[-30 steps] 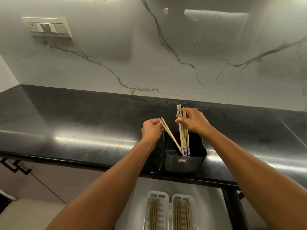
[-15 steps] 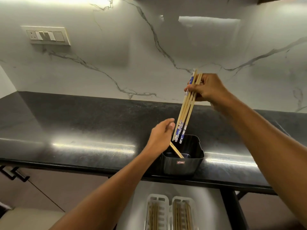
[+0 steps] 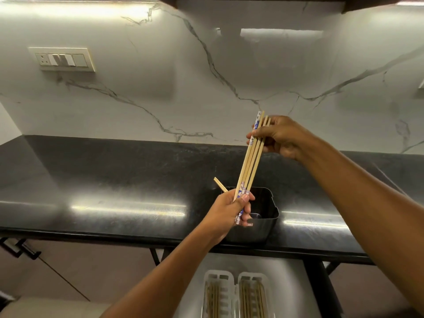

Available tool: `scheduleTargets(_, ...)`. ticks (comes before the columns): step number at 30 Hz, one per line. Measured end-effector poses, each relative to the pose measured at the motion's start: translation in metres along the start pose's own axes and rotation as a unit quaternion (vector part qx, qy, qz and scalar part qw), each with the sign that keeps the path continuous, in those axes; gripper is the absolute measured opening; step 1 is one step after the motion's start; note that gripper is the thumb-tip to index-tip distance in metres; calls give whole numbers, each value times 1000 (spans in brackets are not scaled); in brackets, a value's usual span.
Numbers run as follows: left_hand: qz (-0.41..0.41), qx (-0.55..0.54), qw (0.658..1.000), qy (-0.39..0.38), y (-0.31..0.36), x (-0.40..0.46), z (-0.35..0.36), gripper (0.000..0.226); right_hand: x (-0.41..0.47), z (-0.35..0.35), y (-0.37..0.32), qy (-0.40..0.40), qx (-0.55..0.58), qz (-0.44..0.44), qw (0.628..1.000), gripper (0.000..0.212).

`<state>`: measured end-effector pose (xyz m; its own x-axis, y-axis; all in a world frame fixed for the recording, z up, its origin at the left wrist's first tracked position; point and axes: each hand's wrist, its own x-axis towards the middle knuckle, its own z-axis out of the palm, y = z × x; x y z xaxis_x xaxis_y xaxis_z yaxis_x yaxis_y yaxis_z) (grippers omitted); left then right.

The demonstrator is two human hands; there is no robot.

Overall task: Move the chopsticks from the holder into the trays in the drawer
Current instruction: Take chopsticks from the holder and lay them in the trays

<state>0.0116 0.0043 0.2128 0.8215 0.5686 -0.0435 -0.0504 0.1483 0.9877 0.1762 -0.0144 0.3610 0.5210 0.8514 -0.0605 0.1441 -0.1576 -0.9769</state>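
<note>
Head view: the holder [image 3: 259,216], a black open tub, sits on the dark counter [image 3: 114,180] near its front edge. Above the holder, a bundle of chopsticks [image 3: 250,157] slants up and to the right, clear of the tub, with both hands on it. The right hand [image 3: 280,136], up and right of the holder and in front of the marble wall [image 3: 206,88], has its fingers curled round the top of the bundle. The left hand [image 3: 229,210], over the holder's left rim, grips the bundle's lower end with thumb and curled fingers; blue-and-white patterned sticks show there. A separate pair of sticks [image 3: 220,184] pokes out up-left from behind the left hand; whether that hand holds it or it leans in the holder, I cannot tell. Below the holder, under the counter's edge, the open drawer [image 3: 291,290] holds two white trays [image 3: 236,294] side by side, each with chopsticks lying lengthwise. Far up-left of the holder a switch plate [image 3: 62,59] is on the wall
</note>
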Motion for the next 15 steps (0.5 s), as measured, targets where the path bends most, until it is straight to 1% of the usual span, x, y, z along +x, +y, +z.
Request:
scheduleTargets(1,2,11,1000,7,-1,-2,-2,22,0,-2,-1,5,-4,-19,1000,47)
scheduleTargets(2,3,23,1000,11,-2,-3,-4,23,0,-5,-4,13,-41,-61,997,60)
scheduleTargets(3,4,36,999,13,-2,-5,-7,23,1,-7,-7,20,-129,-125,984,69)
scheduleTargets(4,4,46,999,15,-3,-6,-10,23,1,-10,-10,23,-257,-190,947,71)
scheduleTargets(5,4,54,998,16,-3,-7,-13,22,1,-11,-12,20,-401,-242,883,67)
scheduleTargets(6,6,61,998,17,-3,-7,-15,22,0,-11,-14,11,-530,-275,802,57)
scheduleTargets(7,8,68,997,19,-2,-7,-16,22,-2,-10,-16,-8,-623,-289,726,46)
scheduleTargets(8,10,77,997,21,-1,-7,-17,22,-5,-7,-18,-32,-681,-287,673,36)
scheduleTargets(9,11,87,996,24,-1,-7,-18,23,-6,-5,-19,-47,-712,-282,641,28)
scheduleTargets(10,11,95,995,26,0,-7,-18,23,-8,-4,-19,-54,-726,-283,625,22)
scheduleTargets(12,9,103,994,32,1,-8,-19,23,-10,-5,-20,-44,-727,-306,613,15)
scheduleTargets(15,2,91,995,51,3,-9,-21,24,-9,-14,-23,19,-703,-365,610,11)
